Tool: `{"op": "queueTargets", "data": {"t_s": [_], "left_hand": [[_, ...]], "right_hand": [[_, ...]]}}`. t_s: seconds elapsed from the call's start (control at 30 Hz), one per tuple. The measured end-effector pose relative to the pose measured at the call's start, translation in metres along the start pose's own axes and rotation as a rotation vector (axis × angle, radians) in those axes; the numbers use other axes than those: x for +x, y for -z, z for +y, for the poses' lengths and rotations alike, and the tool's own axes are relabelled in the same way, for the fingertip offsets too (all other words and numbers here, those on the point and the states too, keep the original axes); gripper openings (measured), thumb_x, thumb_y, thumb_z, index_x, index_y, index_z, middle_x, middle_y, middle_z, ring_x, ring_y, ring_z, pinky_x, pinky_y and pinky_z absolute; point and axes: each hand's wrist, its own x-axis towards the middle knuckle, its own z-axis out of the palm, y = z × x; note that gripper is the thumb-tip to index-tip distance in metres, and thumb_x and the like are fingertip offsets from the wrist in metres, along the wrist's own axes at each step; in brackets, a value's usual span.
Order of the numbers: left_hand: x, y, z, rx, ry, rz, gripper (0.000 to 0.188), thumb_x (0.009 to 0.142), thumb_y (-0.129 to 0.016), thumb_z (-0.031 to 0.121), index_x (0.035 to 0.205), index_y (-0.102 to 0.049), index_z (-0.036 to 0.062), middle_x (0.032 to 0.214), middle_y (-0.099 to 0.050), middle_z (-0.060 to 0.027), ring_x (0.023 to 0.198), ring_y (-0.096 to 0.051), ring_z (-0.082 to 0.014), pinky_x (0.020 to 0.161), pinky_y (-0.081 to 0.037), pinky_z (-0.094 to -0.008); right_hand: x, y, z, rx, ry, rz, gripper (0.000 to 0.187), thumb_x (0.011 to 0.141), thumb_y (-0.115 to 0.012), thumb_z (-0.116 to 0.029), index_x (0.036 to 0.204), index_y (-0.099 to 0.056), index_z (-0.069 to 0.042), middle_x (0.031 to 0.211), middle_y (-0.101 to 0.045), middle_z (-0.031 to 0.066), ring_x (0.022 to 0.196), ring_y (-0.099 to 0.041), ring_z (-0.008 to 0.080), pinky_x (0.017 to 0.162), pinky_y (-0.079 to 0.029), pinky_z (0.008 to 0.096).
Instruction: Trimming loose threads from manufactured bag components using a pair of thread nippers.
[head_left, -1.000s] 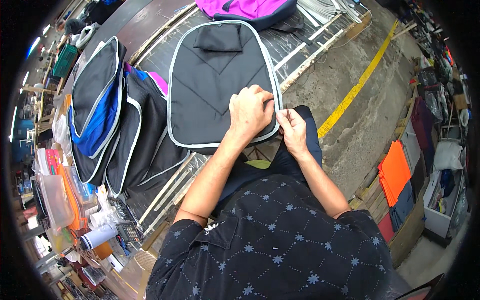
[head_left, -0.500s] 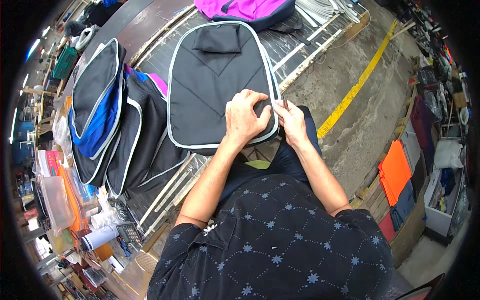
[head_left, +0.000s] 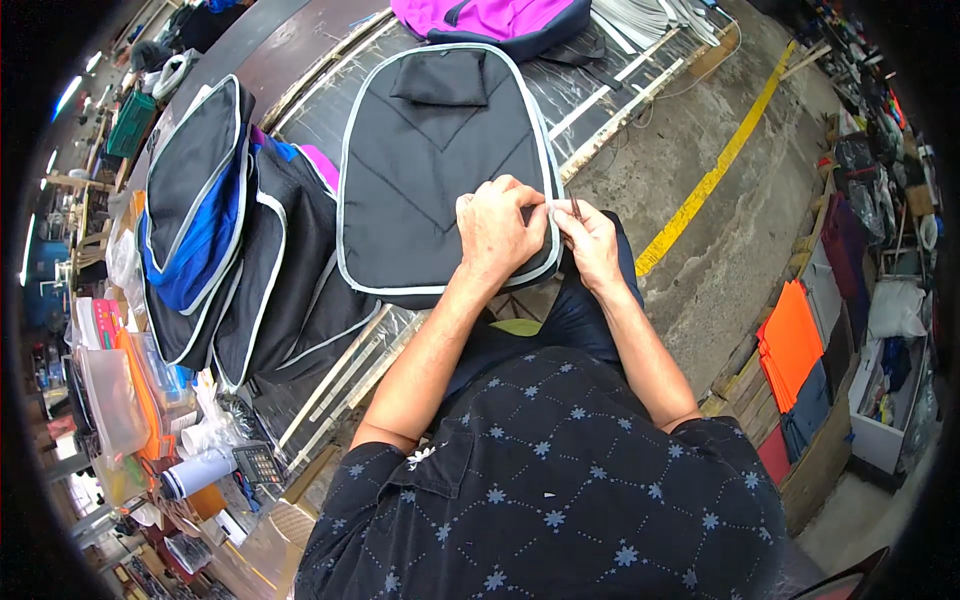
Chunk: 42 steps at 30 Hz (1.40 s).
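Observation:
A black backpack panel (head_left: 400,190) with light grey piping round its rim lies in front of me, with stitched V lines and a padded black flap (head_left: 440,78) near its far end. My left hand (head_left: 497,228) rests on its lower right part, thumb and fingers pinched at the piped right edge. Against that same edge, my right hand (head_left: 592,248) is closed round a small, slim dark-brown tool (head_left: 576,208), whose tip pokes up between the fingers. Its exact kind is too small to make out. The fingertips of both hands nearly meet.
Left of the panel, black and blue backpack pieces (head_left: 195,240) with grey piping lie stacked. A purple and black bag (head_left: 490,20) lies beyond. Farther left are a calculator (head_left: 258,465) and a white bottle (head_left: 200,476). Orange sheets (head_left: 790,330) hang over boards at right.
The panel has shifted slightly to the right, and both hands have moved a little with it. More of the dark tool shows above my right fingers.

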Motion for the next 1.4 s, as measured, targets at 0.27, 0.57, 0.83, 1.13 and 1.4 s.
{"op": "queueTargets", "data": {"t_s": [0.27,0.57,0.83,1.13,1.4], "left_hand": [[-0.003,-0.009,-0.012,-0.321,0.213,0.024,0.012,0.095,-0.078,0.012,0.094,-0.077,0.0005,0.082,-0.07,-0.0087,0.067,-0.067,-0.0174,0.064,-0.052,-0.0325],[-0.008,-0.009,-0.016,-0.442,0.195,0.007,0.013,0.098,-0.077,0.011,0.096,-0.075,-0.0017,0.083,-0.069,-0.008,0.071,-0.066,-0.0166,0.064,-0.05,-0.0315],[-0.012,-0.012,-0.016,-0.4,0.092,0.075,0.01,0.096,-0.077,0.009,0.093,-0.075,-0.0004,0.083,-0.071,-0.0085,0.072,-0.068,-0.0177,0.063,-0.051,-0.0318],[-0.022,0.041,-0.012,-0.388,-0.017,0.162,0.006,0.095,-0.07,0.006,0.092,-0.07,0.0012,0.087,-0.07,-0.0143,0.083,-0.07,-0.0351,0.075,-0.053,-0.0458],[-0.121,0.161,-0.071,0.438,0.172,0.096,0.039,0.096,-0.075,0.01,0.134,-0.072,0.0035,0.145,-0.067,-0.0188,0.141,-0.059,-0.0441,0.117,-0.047,-0.0529]], "right_hand": [[-0.003,-0.006,-0.011,-0.209,0.135,-0.012,0.026,0.107,-0.074,-0.013,0.128,-0.074,0.002,0.109,-0.08,0.0047,0.098,-0.07,0.0081,0.088,-0.056,0.0249],[-0.024,-0.024,-0.069,-1.119,0.421,0.115,0.026,0.098,-0.078,-0.022,0.116,-0.07,-0.006,0.094,-0.077,0.0163,0.086,-0.077,0.0359,0.078,-0.059,0.0458],[-0.021,-0.032,-0.071,-1.16,0.68,0.116,0.016,0.096,-0.078,-0.018,0.107,-0.074,-0.008,0.09,-0.077,0.0142,0.082,-0.076,0.0367,0.073,-0.057,0.047],[-0.03,-0.038,-0.069,-0.965,0.476,0.178,0.037,0.094,-0.088,-0.025,0.12,-0.073,-0.004,0.101,-0.08,0.0177,0.082,-0.078,0.0299,0.077,-0.06,0.04],[-0.015,-0.006,-0.039,-0.762,0.18,0.133,0.025,0.098,-0.086,-0.021,0.104,-0.073,-0.001,0.082,-0.067,-0.006,0.072,-0.053,0.0037,0.065,-0.046,0.0257]]}}
